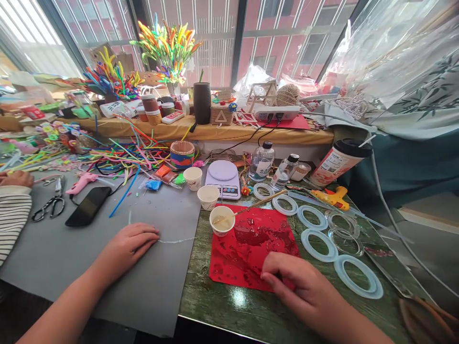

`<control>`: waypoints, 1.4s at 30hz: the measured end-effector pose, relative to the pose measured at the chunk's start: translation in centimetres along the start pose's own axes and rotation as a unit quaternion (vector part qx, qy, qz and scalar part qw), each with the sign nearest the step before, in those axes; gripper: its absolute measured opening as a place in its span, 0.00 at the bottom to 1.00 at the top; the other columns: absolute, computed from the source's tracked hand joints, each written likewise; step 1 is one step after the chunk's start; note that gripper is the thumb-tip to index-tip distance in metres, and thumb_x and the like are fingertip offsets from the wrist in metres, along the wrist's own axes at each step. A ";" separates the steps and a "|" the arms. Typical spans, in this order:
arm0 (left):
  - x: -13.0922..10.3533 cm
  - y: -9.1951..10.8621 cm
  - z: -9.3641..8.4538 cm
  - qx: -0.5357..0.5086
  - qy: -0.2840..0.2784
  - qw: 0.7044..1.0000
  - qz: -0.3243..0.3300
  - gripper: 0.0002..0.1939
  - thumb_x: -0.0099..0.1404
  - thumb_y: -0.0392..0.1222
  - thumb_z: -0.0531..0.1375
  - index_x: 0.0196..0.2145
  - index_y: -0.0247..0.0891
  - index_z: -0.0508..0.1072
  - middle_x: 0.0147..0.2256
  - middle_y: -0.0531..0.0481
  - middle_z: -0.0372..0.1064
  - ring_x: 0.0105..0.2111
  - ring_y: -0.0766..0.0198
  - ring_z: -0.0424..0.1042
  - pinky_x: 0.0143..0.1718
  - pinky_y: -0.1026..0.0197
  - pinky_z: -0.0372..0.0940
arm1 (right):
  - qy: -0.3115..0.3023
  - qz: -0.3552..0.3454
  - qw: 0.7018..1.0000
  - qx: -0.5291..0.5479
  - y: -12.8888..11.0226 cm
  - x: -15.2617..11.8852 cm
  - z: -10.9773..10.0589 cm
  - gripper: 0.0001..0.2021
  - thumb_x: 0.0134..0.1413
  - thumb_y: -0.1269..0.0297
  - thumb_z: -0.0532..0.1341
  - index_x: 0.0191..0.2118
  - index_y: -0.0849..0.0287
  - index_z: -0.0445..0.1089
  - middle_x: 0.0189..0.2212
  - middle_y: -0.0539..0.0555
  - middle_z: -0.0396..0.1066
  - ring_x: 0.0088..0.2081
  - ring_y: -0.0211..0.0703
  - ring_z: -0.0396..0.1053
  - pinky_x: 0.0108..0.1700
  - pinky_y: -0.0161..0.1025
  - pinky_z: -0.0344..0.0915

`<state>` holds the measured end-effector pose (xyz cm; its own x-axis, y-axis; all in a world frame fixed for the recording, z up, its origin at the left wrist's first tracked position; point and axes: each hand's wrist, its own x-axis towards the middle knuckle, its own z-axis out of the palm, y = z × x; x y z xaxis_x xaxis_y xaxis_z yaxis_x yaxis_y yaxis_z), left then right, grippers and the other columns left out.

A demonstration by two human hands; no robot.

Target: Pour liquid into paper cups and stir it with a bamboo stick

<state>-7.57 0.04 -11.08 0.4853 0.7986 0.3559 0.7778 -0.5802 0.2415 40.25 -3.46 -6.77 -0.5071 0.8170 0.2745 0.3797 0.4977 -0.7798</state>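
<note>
My left hand [131, 246] rests palm down on the grey mat [150, 291], fingers extended and holding nothing, beside a whitish line. Over the lower right of a wet red sheet [229, 260] is my right hand [290, 277], its fingers curled with thumb near the index finger; whatever may be between them is too small to make out. A paper cup [222, 227] with cloudy liquid and a wooden stick [251, 207] stands on the sheet's upper left corner. Two more paper cups [208, 198] [193, 179] stand behind it, beside a white scale [223, 179].
Ring-shaped silicone molds [319, 244] lie right of the sheet, near a yellow glue gun [335, 197]. Clear bottles [261, 162] stand behind. Scissors [53, 204], a black phone [88, 206] and another person's striped sleeve [13, 217] are at left. Pipe cleaners [132, 153] cover the back.
</note>
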 end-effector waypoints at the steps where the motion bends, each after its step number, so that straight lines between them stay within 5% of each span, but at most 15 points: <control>1: 0.0 0.0 -0.2 0.001 0.015 1.000 -0.007 0.12 0.80 0.46 0.61 0.45 0.47 0.87 0.46 0.49 0.88 0.46 0.59 0.87 0.54 0.58 0.78 | 0.000 0.004 1.000 0.001 -0.1 -0.5 0.4 0.14 0.79 0.62 0.60 0.35 0.53 0.72 0.28 0.48 0.75 0.28 0.38 0.72 0.33 0.33 0.68; 6: 0.3 0.8 -2.1 0.009 0.110 0.993 -0.038 0.08 0.78 0.45 0.63 0.45 0.46 0.83 0.40 0.51 0.87 0.40 0.60 0.85 0.48 0.61 0.77 | 0.026 0.067 0.993 0.092 0.0 -3.4 3.0 0.18 0.80 0.54 0.60 0.34 0.53 0.75 0.27 0.50 0.75 0.29 0.40 0.72 0.33 0.34 0.68; 9: 1.2 3.4 -3.2 0.012 0.146 0.989 -0.022 0.06 0.78 0.41 0.63 0.46 0.46 0.81 0.39 0.53 0.85 0.38 0.62 0.84 0.44 0.63 0.76 | 0.068 0.174 0.958 0.215 -0.5 -4.8 5.1 0.17 0.77 0.46 0.63 0.46 0.52 0.83 0.31 0.53 0.79 0.33 0.44 0.76 0.37 0.39 0.73; 14: 3.7 11.8 -2.9 -0.023 0.069 0.984 0.161 0.11 0.80 0.33 0.58 0.53 0.42 0.78 0.39 0.50 0.85 0.33 0.63 0.79 0.38 0.59 0.74 | 0.116 0.284 0.844 0.440 -2.8 -4.8 9.0 0.31 0.56 0.38 0.79 0.59 0.51 0.83 0.38 0.55 0.79 0.31 0.42 0.74 0.32 0.40 0.73; 18: 5.2 16.5 -1.1 -0.065 0.014 0.973 0.221 0.13 0.83 0.34 0.51 0.52 0.38 0.76 0.37 0.47 0.84 0.29 0.62 0.77 0.31 0.57 0.68 | 0.174 0.297 0.797 0.496 -4.2 -3.7 10.6 0.27 0.51 0.38 0.82 0.46 0.55 0.87 0.37 0.57 0.79 0.29 0.41 0.73 0.30 0.39 0.74; 23: 5.0 17.4 0.5 -0.155 -0.038 0.981 0.106 0.08 0.81 0.38 0.59 0.52 0.43 0.77 0.37 0.52 0.84 0.32 0.63 0.82 0.34 0.63 0.73 | 0.245 0.295 0.770 0.510 -3.5 -2.8 10.3 0.21 0.49 0.44 0.84 0.37 0.56 0.88 0.33 0.57 0.81 0.28 0.41 0.74 0.27 0.37 0.73; 28: 4.5 17.5 -0.1 -0.249 -0.139 0.958 -0.014 0.06 0.75 0.39 0.65 0.42 0.47 0.83 0.32 0.57 0.84 0.29 0.66 0.82 0.34 0.67 0.73 | 0.274 0.290 0.719 0.569 -3.3 -1.9 9.3 0.20 0.41 0.49 0.88 0.35 0.54 0.89 0.22 0.52 0.77 0.24 0.38 0.71 0.24 0.33 0.70; 33: 4.6 17.4 -0.8 -0.293 -0.183 0.932 -0.112 0.07 0.71 0.46 0.67 0.41 0.49 0.88 0.35 0.52 0.87 0.33 0.61 0.85 0.37 0.65 0.75 | 0.310 0.293 0.691 0.584 -4.0 -0.9 8.5 0.19 0.37 0.50 0.89 0.31 0.54 0.87 0.24 0.51 0.78 0.23 0.35 0.70 0.25 0.31 0.67; 42: 4.2 16.4 -0.6 -0.365 -0.239 0.869 -0.232 0.10 0.65 0.51 0.68 0.36 0.44 0.86 0.33 0.50 0.84 0.32 0.60 0.82 0.37 0.63 0.76 | 0.383 0.300 0.680 0.548 -2.9 -0.4 6.8 0.22 0.35 0.49 0.89 0.30 0.56 0.84 0.24 0.50 0.76 0.24 0.36 0.69 0.24 0.32 0.66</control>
<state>7.01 -6.19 -5.12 0.4329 0.8478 -0.3064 0.5573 0.0154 0.8302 34.07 -7.26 -8.46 0.1971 0.8980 -0.3933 -0.6771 -0.1655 -0.7171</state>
